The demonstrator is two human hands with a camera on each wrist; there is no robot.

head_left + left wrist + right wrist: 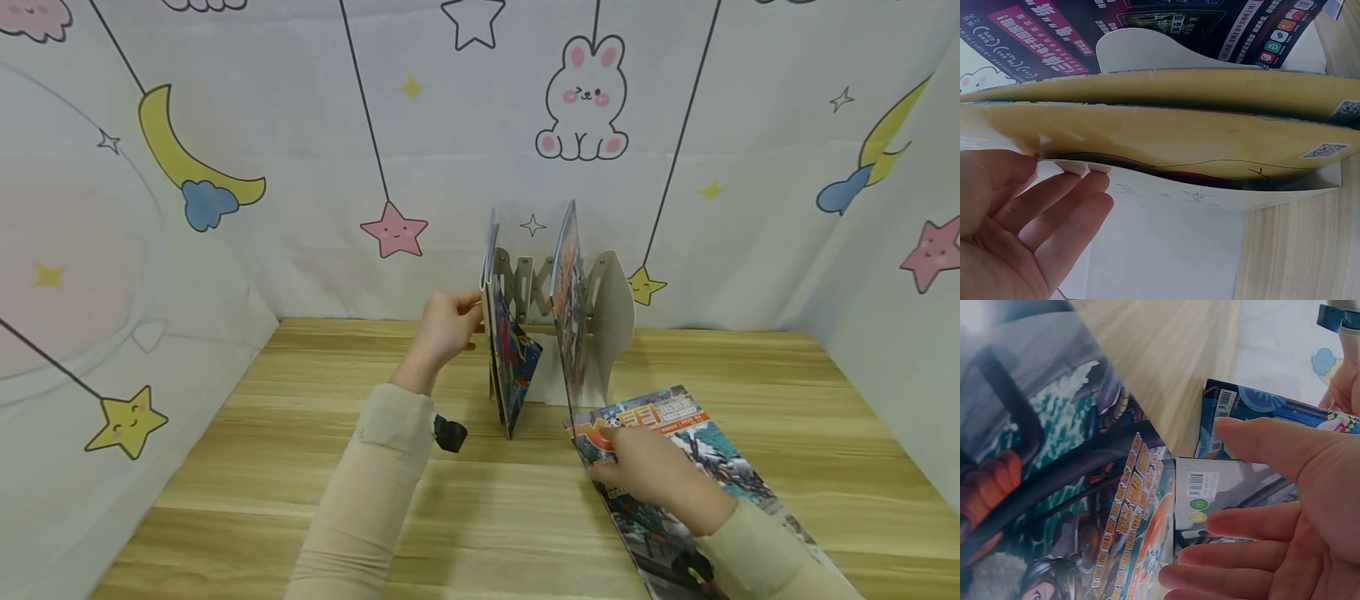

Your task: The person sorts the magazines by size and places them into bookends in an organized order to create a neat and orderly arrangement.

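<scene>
A white expandable book rack (617, 325) with a metal lattice back stands on the table. My left hand (448, 327) pinches the edge of its left end panel (1166, 237), thumb on the inner side and fingers outside. Right beside that panel stand magazines with yellowish faces (1210, 140), and a dark blue one (517, 367) leans beside them. Farther right, another magazine (570, 308) stands upright in the rack. My right hand (656, 475), fingers straight and thumb apart, is over the top of a colourful magazine (738, 467) in front of the rack. The two magazines' corners meet in the head view.
The wooden table (300, 467) extends to both sides of the rack. Close behind it hangs a white cloth (300, 250) printed with stars, moons and a rabbit. A small black device (450, 434) sits at my left wrist.
</scene>
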